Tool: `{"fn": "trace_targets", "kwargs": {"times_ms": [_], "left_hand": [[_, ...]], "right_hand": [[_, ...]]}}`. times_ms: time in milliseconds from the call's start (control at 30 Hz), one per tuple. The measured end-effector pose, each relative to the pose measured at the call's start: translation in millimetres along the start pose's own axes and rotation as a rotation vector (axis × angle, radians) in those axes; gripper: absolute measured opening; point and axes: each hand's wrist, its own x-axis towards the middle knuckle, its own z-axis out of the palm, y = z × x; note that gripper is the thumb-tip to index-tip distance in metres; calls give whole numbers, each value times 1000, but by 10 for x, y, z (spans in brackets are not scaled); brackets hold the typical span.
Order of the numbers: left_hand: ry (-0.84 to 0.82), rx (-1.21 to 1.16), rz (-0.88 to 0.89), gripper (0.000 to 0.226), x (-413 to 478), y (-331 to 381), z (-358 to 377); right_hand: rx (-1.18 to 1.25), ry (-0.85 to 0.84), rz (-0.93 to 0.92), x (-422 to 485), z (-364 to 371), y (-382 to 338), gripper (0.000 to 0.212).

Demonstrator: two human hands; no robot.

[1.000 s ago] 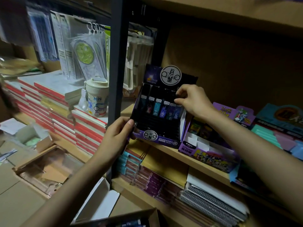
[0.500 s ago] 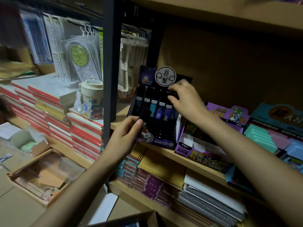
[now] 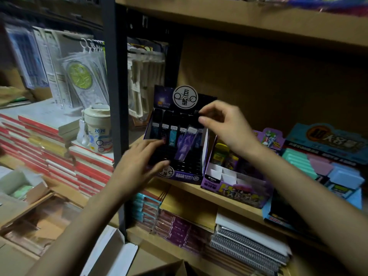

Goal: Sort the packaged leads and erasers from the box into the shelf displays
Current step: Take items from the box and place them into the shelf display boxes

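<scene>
The lead display box [image 3: 186, 177] is found at centre frame on the wooden shelf [image 3: 219, 196], a row of lead cases [image 3: 173, 134] stood upright in its back tier and one purple case [image 3: 184, 145] leaned askew at that row's right. The left hand [image 3: 137, 166] is laid against the box's dark lower tiers, fingers extended and thumb spread; whether a case is held between them cannot be told through the blur. The right hand [image 3: 225, 124] is raised at the back tier's right end, thumb and forefinger drawn close about something dark that cannot be identified.
</scene>
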Motion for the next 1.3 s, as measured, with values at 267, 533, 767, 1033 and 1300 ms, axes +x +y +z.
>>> {"fn": "trace_targets", "kwargs": {"times_ms": [267,533,767,1033,1300], "left_hand": [[-18,143,13,41,-155,-307,176],[-10,-91,-63,44,-200,-332,220],[-42,-128,-83,50,-195,-289,207],[-75,-27,18,64,-475,-291,-76],[-266,-94,-186,23,-1343,-365,-60]], "right_hand": [[-470,-43,-11,344,-5,381,18],[-444,-47,40,363,39,411,14],[-758,-14,16,369,94,520,18],[-778,-163,-31,297,21,332,32],[-523,-460,-168,-654,283,-40,23]]}}
